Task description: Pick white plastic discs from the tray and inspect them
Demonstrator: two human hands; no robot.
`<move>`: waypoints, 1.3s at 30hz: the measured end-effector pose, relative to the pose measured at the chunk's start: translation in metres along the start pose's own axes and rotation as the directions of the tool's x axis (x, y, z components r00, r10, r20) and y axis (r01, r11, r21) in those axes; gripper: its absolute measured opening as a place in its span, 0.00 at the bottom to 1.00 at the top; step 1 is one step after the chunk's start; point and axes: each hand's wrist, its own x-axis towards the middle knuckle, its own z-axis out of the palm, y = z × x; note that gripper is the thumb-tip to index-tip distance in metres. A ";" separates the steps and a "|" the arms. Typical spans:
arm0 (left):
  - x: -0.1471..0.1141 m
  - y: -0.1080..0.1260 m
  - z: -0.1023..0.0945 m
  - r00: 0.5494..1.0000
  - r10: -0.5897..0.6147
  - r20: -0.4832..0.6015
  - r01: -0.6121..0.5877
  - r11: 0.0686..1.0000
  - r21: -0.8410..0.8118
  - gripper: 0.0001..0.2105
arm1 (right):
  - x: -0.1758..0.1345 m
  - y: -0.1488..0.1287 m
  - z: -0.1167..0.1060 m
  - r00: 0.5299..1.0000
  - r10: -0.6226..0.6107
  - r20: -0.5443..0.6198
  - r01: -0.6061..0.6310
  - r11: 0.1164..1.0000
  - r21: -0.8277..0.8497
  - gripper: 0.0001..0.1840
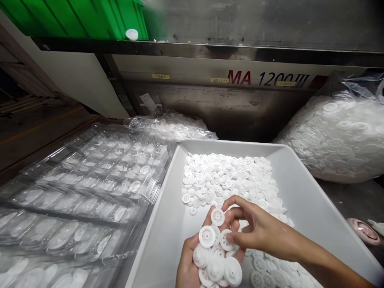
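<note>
The step in hand looks like picking through a handful: the left hand point(188, 258) curls around roughly a dozen white plastic wheels point(215, 268) above one grey tray point(303, 188), and the right hand point(250, 224) lays its thumb on one, though whether it pinches cannot be told. The next move seems to call for a level palm and light fingertips. Wheels too many to count heap inside the tray, near two clear bags point(345, 136) and one green crate point(75, 20).

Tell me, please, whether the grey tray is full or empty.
Partly full: the grey tray holds a heap of white wheels, but some of its bottom shows bare.
</note>
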 end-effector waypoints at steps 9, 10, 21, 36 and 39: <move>0.000 0.000 0.004 0.995 0.007 0.102 0.004 0.993 -0.115 0.17 | 0.000 -0.007 -0.001 0.990 -0.035 -0.133 0.038 0.999 0.020 0.12; 0.000 0.000 0.004 0.993 0.009 0.114 0.006 0.992 -0.130 0.17 | 0.000 -0.006 -0.002 0.989 -0.039 -0.145 0.042 0.999 0.021 0.12; -0.001 0.000 -0.006 0.994 0.102 -0.050 -0.104 0.994 -0.046 0.19 | 0.003 -0.006 -0.003 0.994 -0.022 -0.109 0.022 1.000 0.001 0.07; 0.001 -0.001 0.004 0.897 0.268 -0.351 -0.268 0.962 0.052 0.14 | -0.001 -0.006 -0.027 0.997 0.047 0.061 -0.014 0.887 -0.461 0.05; 0.002 -0.002 0.003 0.892 0.270 -0.363 -0.258 0.963 0.081 0.14 | -0.002 -0.004 -0.024 0.990 0.090 0.110 -0.022 0.860 -0.509 0.06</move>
